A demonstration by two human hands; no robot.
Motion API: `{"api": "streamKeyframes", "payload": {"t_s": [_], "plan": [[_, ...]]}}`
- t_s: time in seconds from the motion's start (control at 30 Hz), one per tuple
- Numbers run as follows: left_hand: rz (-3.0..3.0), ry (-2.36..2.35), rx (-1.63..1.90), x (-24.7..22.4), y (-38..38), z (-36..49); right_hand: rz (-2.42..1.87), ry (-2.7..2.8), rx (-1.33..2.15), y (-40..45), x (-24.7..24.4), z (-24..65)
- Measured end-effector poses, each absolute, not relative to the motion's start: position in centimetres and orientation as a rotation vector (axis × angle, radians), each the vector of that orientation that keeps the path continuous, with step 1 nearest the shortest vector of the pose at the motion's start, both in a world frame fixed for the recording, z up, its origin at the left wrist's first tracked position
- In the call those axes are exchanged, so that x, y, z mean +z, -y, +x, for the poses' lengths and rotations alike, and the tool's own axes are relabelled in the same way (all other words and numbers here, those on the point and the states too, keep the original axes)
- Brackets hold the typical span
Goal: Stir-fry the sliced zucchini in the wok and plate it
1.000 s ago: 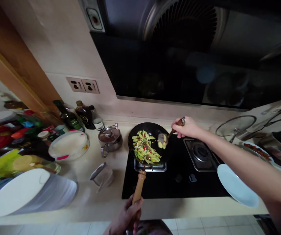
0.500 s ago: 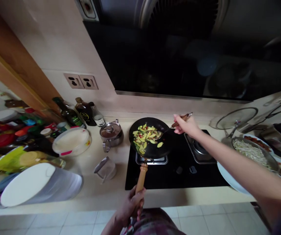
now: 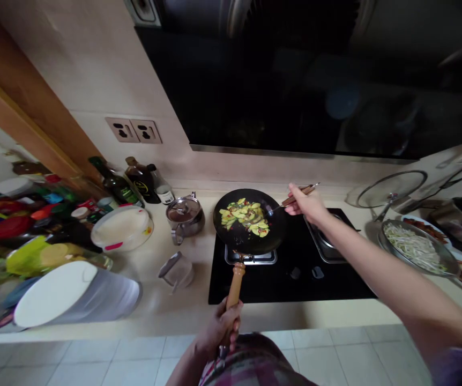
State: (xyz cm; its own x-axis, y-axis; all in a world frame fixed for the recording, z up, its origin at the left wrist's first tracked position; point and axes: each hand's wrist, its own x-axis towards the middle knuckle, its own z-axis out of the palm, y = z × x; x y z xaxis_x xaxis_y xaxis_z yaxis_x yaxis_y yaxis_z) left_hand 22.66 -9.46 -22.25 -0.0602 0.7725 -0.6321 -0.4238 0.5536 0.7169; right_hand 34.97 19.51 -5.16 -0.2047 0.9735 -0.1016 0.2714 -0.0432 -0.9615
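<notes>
My left hand [image 3: 228, 323] is closed around the wooden handle of a black wok [image 3: 251, 245], which rests over the left burner [image 3: 269, 257]. Sliced green-yellow vegetables [image 3: 239, 214] with small red bits lie in the wok. In my right hand [image 3: 305, 205] is the brown handle of a spatula [image 3: 288, 201]. Its metal shaft slants down to the left into the wok, and the blade's end is partly hidden among the slices.
Left of the stove stand a lidded metal pot [image 3: 185, 215], a clear container [image 3: 177, 271], a plastic tub [image 3: 122, 228] and several sauce bottles [image 3: 138, 179]. At right are bean sprouts [image 3: 411, 247] in a bowl, plates of food and a glass lid [image 3: 392, 188]. A range hood [image 3: 279, 96] hangs above.
The slices have shifted within the wok, some now lower right. The spatula has moved slightly right in the picture with my right hand. My left hand keeps its hold on the wok handle.
</notes>
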Motion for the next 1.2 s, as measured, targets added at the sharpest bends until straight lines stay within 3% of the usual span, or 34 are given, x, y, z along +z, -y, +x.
{"api": "streamKeyframes", "payload": {"t_s": [0.13,0.37,0.57,0.73,0.83,0.97,1.1,1.2], "plan": [[0.344,-1.296,1.017,-22.2,9.5,22.8,-1.396,1.986,1.165,-19.5,-2.3,37.2],[0.350,-1.295,1.022,-22.6,9.5,22.9,-1.197,1.992,1.204,-15.6,-6.3,34.8],[0.356,-1.314,1.013,-22.2,9.5,23.0,-1.159,2.352,0.913,-18.4,-2.3,38.3],[0.372,-1.307,1.008,-22.2,9.4,22.9,-1.227,1.961,1.135,-22.1,-6.0,37.3],[0.369,-1.298,1.014,-22.4,9.5,22.8,-1.116,2.004,1.253,-20.3,-7.9,37.0],[0.353,-1.277,1.038,-22.6,9.6,22.7,-0.811,2.351,1.154,-17.4,-4.6,38.8],[0.343,-1.288,1.030,-22.8,9.6,22.8,-1.108,2.433,1.074,-18.2,0.0,39.4],[0.353,-1.277,1.032,-22.7,9.5,22.9,-1.405,2.208,1.353,-18.9,-0.6,37.7]]}}
